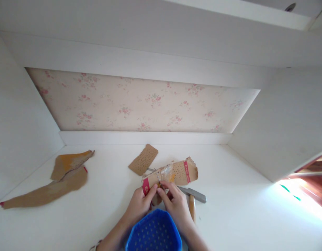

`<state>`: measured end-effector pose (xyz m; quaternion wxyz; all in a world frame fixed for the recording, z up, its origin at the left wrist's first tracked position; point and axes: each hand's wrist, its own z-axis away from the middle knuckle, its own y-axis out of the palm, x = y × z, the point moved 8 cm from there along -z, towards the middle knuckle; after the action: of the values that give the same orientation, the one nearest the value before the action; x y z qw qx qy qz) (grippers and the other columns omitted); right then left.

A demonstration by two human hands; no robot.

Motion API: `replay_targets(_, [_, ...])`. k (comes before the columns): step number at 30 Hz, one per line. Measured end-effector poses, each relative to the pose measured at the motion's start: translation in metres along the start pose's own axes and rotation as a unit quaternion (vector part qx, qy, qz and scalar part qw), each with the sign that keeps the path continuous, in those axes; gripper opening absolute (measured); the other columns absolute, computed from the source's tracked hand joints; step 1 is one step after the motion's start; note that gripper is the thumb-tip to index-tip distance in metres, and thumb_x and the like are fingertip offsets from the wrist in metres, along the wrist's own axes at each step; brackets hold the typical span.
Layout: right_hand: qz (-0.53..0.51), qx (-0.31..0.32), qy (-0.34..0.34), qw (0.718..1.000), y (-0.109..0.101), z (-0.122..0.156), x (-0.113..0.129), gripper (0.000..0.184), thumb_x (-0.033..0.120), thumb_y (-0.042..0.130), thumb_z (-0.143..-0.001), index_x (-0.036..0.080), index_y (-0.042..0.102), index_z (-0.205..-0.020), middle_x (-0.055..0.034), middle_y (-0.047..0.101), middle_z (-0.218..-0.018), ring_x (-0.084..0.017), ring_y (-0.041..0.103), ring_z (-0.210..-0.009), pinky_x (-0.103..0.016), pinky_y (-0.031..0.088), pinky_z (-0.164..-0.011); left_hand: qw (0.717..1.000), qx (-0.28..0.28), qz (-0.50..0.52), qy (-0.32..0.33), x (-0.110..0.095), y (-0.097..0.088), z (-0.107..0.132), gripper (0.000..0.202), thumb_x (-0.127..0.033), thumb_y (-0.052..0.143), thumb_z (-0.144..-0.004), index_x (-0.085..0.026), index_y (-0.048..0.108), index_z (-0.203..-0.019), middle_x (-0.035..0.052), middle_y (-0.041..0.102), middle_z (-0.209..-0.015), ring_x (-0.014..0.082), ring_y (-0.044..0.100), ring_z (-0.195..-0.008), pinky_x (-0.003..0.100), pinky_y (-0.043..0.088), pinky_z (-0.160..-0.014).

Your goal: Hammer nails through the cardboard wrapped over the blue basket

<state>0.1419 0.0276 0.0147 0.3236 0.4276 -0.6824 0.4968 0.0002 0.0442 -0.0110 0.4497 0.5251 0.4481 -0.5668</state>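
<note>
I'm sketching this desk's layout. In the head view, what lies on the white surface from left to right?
Torn brown cardboard strip → small perforated cardboard piece → hammer. Left out for overlap: left hand, right hand, the packaging they hold, blue basket.

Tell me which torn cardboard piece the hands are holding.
The red-banded perforated strip, pinched by left hand and right hand; the small perforated piece and long torn scraps lie untouched.

I log: cardboard strip [180, 173] – matt brown, perf.; film [166, 171] on it – clear glossy plastic; hammer [194, 194] – grey metal head w/ wood handle; basket [153, 233] – blue plastic; desk [241, 212] – smooth white.
</note>
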Motion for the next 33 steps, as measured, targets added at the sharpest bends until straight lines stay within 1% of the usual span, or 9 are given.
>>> replay_targets(2, [0.033,0.001,-0.030,0.999,-0.001,0.000,0.005,0.019,0.033,0.055,-0.098,0.025,0.071,-0.103,-0.0047,0.074,-0.094,-0.019,0.069,-0.079,-0.027,0.051,-0.071,1.000,0.002,-0.013,-0.008,0.005,0.000,0.000,0.046,-0.058,0.061,-0.087,-0.014,0.075,-0.084,0.0034,0.068,-0.062,0.0179,0.058,-0.055,0.025,0.043,-0.054])
replay_targets(4, [0.068,0.001,-0.057,0.996,-0.002,0.001,0.010,0.019,0.031,0.052,-0.100,0.025,0.070,-0.103,-0.0048,0.074,-0.094,-0.020,0.071,-0.083,-0.026,0.051,-0.074,1.000,0.000,-0.026,-0.015,0.008,0.000,-0.001,0.049,-0.059,0.059,-0.087,-0.013,0.073,-0.080,0.0028,0.066,-0.059,0.0168,0.055,-0.052,0.025,0.041,-0.051])
replay_targets(7, [0.117,-0.004,-0.092,0.989,-0.002,0.004,0.015,0.019,0.033,0.051,-0.100,0.024,0.068,-0.105,-0.0052,0.074,-0.092,-0.020,0.072,-0.076,-0.026,0.051,-0.067,0.999,-0.001,-0.038,-0.002,0.008,0.000,-0.002,0.050,-0.060,0.057,-0.088,-0.012,0.073,-0.087,0.0050,0.070,-0.069,0.0194,0.061,-0.063,0.026,0.045,-0.057])
replay_targets(10, [0.150,-0.011,-0.124,0.981,0.000,0.005,0.017,0.024,0.033,0.045,-0.102,0.023,0.066,-0.105,-0.0055,0.073,-0.090,-0.019,0.072,-0.070,-0.024,0.051,-0.060,0.999,0.005,-0.043,0.014,0.006,0.001,-0.002,0.050,-0.059,0.057,-0.088,-0.011,0.073,-0.092,0.0066,0.072,-0.078,0.0218,0.064,-0.073,0.027,0.048,-0.065])
replay_targets(13, [0.173,-0.018,-0.150,0.973,0.002,0.006,0.019,0.026,0.031,0.039,-0.104,0.023,0.064,-0.105,-0.0045,0.072,-0.086,-0.017,0.072,-0.065,-0.022,0.050,-0.056,0.999,-0.005,-0.054,0.004,0.007,0.000,-0.001,0.051,-0.060,0.055,-0.089,-0.012,0.072,-0.083,0.0044,0.068,-0.065,0.0206,0.062,-0.065,0.028,0.046,-0.059])
replay_targets(16, [0.187,-0.024,-0.173,0.967,0.002,0.007,0.024,0.026,0.029,0.037,-0.104,0.022,0.062,-0.106,-0.0040,0.071,-0.085,-0.016,0.071,-0.064,-0.021,0.049,-0.055,0.998,-0.017,-0.055,-0.003,0.007,-0.001,-0.001,0.052,-0.062,0.054,-0.088,-0.015,0.069,-0.074,0.0012,0.060,-0.052,0.0186,0.058,-0.055,0.026,0.043,-0.053])
replay_targets(18, [0.194,-0.025,-0.187,0.963,0.001,0.009,0.027,0.024,0.028,0.036,-0.105,0.022,0.060,-0.107,-0.0034,0.071,-0.084,-0.015,0.070,-0.063,-0.022,0.048,-0.054,0.998,-0.027,-0.056,-0.005,0.006,-0.002,-0.001,0.053,-0.064,0.054,-0.088,-0.016,0.067,-0.070,0.0006,0.058,-0.049,0.0171,0.055,-0.049,0.025,0.041,-0.048])
replay_targets(27, [0.217,-0.043,-0.229,0.948,-0.004,0.017,0.037,0.022,0.021,0.033,-0.104,0.021,0.055,-0.110,-0.0036,0.071,-0.085,-0.015,0.069,-0.065,-0.024,0.047,-0.059,0.996,-0.061,-0.063,0.006,0.005,-0.009,-0.001,0.056,-0.066,0.055,-0.086,-0.015,0.064,-0.065,0.0029,0.059,-0.048,0.0163,0.056,-0.044,0.024,0.042,-0.043])
replay_targets(33, [0.209,-0.031,-0.256,0.943,-0.005,0.021,0.041,0.020,0.018,0.040,-0.103,0.023,0.055,-0.114,-0.0021,0.071,-0.085,-0.013,0.067,-0.064,-0.022,0.047,-0.061,0.996,-0.077,-0.034,0.006,0.004,-0.009,-0.001,0.049,-0.062,0.062,-0.083,-0.015,0.068,-0.071,0.0052,0.066,-0.056,0.0163,0.058,-0.044,0.024,0.045,-0.041])
